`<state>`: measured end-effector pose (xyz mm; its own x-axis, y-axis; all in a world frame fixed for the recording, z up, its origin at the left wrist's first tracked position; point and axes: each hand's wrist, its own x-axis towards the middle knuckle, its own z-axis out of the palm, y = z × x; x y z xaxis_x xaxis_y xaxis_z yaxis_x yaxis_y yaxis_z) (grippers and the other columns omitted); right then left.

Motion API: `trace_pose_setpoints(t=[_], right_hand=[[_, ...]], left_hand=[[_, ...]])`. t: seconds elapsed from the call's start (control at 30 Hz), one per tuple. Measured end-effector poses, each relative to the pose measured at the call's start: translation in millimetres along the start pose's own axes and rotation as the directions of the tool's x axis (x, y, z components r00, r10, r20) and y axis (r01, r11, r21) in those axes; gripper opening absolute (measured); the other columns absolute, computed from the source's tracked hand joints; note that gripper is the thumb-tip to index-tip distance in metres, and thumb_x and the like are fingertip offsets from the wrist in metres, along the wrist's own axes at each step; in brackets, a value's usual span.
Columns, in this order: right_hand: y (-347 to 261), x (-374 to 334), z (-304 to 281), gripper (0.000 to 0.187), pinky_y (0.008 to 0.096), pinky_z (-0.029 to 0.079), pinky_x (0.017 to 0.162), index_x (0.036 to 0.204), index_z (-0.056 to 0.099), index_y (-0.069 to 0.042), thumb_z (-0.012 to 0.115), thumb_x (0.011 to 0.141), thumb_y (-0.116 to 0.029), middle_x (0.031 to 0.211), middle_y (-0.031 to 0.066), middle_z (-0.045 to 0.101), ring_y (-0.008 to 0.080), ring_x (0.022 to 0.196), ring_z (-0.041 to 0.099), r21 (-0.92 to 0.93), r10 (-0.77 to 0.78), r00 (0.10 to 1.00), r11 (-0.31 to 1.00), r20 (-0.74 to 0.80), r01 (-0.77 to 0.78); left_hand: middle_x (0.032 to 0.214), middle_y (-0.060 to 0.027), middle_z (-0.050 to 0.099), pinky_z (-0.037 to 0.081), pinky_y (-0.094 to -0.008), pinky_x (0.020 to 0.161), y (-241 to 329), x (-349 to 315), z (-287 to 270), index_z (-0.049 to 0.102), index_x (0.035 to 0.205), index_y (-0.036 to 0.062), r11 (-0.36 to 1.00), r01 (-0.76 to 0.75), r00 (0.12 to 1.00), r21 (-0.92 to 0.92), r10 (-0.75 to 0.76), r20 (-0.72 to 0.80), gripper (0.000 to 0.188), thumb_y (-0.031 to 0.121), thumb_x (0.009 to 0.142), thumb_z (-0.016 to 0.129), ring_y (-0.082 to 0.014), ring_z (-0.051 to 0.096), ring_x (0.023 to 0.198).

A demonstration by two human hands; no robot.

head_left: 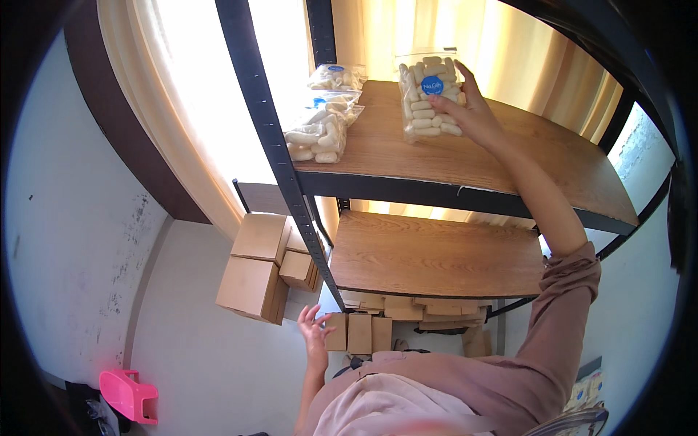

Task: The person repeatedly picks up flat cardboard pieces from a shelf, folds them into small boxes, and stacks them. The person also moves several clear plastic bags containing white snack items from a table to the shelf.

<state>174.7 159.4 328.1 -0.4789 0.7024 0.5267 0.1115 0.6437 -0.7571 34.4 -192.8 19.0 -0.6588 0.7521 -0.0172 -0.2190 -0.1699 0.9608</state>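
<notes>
My right hand [465, 109] grips a clear plastic bag [423, 116] by its right side. The bag is filled with white, finger-shaped pieces and carries a round blue label; it is upright over the wooden upper shelf [378, 149]. Whether its base touches the board I cannot tell. To its left, several similar bags [323, 134] sit in a row at the shelf's left end. My left hand [314, 330] hangs low beside the rack, fingers spread, holding nothing.
A black metal post [273, 123] stands at the rack's left front. Below is a second wooden shelf [436, 254]. Cardboard boxes [251, 283] are stacked on the floor to the left, and flattened cartons [403, 309] lie under the rack. A pink plastic stool [129, 394] is at lower left.
</notes>
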Motion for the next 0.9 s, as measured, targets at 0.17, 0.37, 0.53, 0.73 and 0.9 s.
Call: trace_pose_setpoints(t=[0.17, 0.37, 0.53, 0.73, 0.9], right_hand=[[40.4, 32.6, -1.5, 0.095, 0.0359, 0.047, 0.085, 0.141, 0.008, -0.001, 0.063, 0.077, -0.046, 0.122, 0.0292, 0.045, 0.0316, 0.106, 0.054, -0.185, 0.205, 0.977, 0.964, 0.059, -0.191], [23.0, 69.8, 9.4, 0.102, 0.0413, 0.050, 0.079, 0.139, 0.013, 0.005, 0.058, 0.073, -0.059, 0.127, 0.0331, 0.038, 0.0355, 0.104, 0.054, -0.350, 0.420, 0.857, 0.884, 0.300, -0.311], [56.7, 112.6, 20.2, 0.100, 0.0379, 0.053, 0.070, 0.138, 0.014, 0.007, 0.059, 0.075, -0.056, 0.129, 0.0326, 0.033, 0.0350, 0.097, 0.056, -0.288, 0.458, 0.852, 0.876, 0.252, -0.386], [17.2, 107.3, 51.9, 0.084, 0.0463, 0.047, 0.089, 0.132, 0.029, 0.007, 0.057, 0.077, -0.051, 0.135, 0.0315, 0.026, 0.0425, 0.119, 0.039, -0.243, 0.496, 0.822, 0.865, 0.280, -0.439], [31.4, 122.5, 40.9, 0.086, 0.0360, 0.055, 0.065, 0.127, 0.036, 0.005, 0.057, 0.073, -0.059, 0.117, 0.0233, 0.046, 0.0269, 0.085, 0.060, -0.466, 0.479, 0.811, 0.833, 0.336, -0.299]], left_hand=[[0.128, -0.0140, 0.036, 0.045, -0.0340, 0.078, -23.2, -31.5, -43.2, 0.018, 0.134, 0.0094, 0.984, 0.164, 0.962, 0.069, -0.144, -0.233, 0.056, 0.043, 0.093, 0.036, -0.0221, 0.049, 0.104], [0.128, -0.0138, 0.037, 0.044, -0.0326, 0.077, -12.0, -27.6, -46.1, 0.019, 0.133, 0.0084, 0.988, 0.122, 0.959, 0.098, -0.092, -0.268, 0.054, 0.039, 0.093, 0.038, -0.0212, 0.049, 0.103], [0.127, -0.0136, 0.038, 0.044, -0.0311, 0.077, -8.7, -17.8, -30.4, 0.021, 0.132, 0.0056, 0.983, 0.038, 0.988, 0.177, -0.011, -0.153, 0.053, 0.035, 0.093, 0.042, -0.0207, 0.051, 0.102], [0.127, -0.0137, 0.038, 0.045, -0.0311, 0.077, -20.2, -41.9, -38.7, 0.021, 0.132, 0.0046, 0.969, 0.132, 0.982, 0.207, -0.099, -0.161, 0.052, 0.031, 0.093, 0.042, -0.0207, 0.051, 0.102], [0.126, -0.0132, 0.039, 0.045, -0.0312, 0.078, -26.6, -55.4, -49.5, 0.023, 0.132, 0.0044, 0.954, 0.174, 0.973, 0.246, -0.127, -0.194, 0.049, 0.028, 0.093, 0.042, -0.0203, 0.051, 0.101]])
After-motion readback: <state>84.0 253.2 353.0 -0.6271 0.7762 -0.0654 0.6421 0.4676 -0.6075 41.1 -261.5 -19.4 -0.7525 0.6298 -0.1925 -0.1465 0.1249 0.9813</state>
